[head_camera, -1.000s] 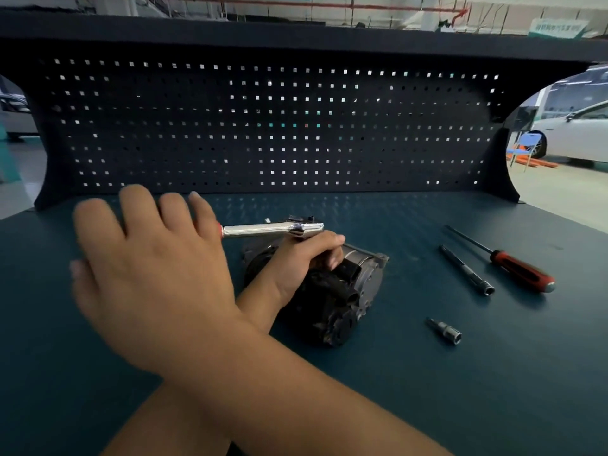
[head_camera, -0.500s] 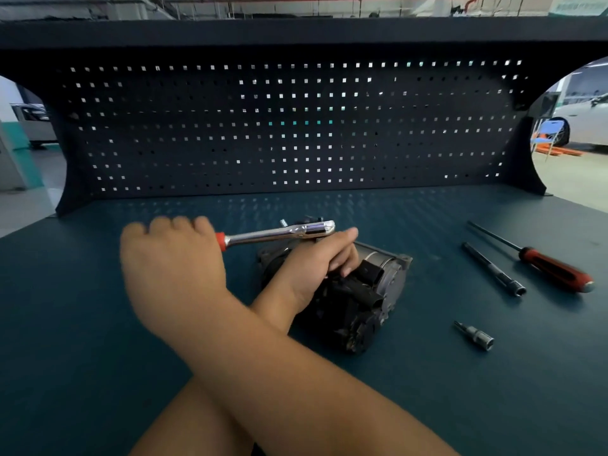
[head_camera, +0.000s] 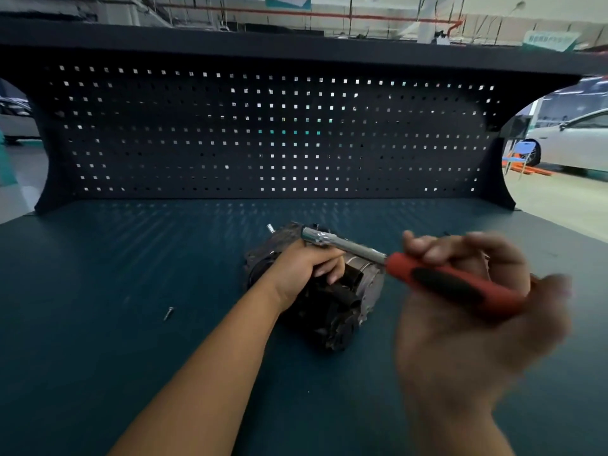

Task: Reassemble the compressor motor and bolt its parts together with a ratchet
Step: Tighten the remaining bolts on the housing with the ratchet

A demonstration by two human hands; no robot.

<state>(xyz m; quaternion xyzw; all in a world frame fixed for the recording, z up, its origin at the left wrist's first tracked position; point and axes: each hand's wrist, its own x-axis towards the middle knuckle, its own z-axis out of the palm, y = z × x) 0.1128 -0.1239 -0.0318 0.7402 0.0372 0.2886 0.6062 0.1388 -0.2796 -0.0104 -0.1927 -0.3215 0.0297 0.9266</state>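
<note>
The dark compressor motor (head_camera: pixel 335 311) lies on the bench a little right of middle. My left hand (head_camera: pixel 306 268) rests on its top with the fingers curled over the housing, holding it down. A ratchet (head_camera: pixel 348 246) sits with its chrome head on the motor's far top edge, its red and black handle (head_camera: pixel 444 284) pointing right and toward me. My right hand (head_camera: pixel 460 340), blurred by motion, holds that handle with the fingers wrapped over it. A small bolt end (head_camera: pixel 270 228) sticks up at the motor's far left corner.
A loose screw (head_camera: pixel 168 313) lies on the dark teal bench top (head_camera: pixel 131 324) left of my forearm. A black pegboard (head_camera: pixel 263 133) closes off the back of the bench. A white car (head_camera: pixel 579 143) stands beyond the right edge.
My right hand has swung the ratchet handle from the far left, where my arms were crossed, round to the right. My left hand stayed on the motor. The tools on the right are now hidden.
</note>
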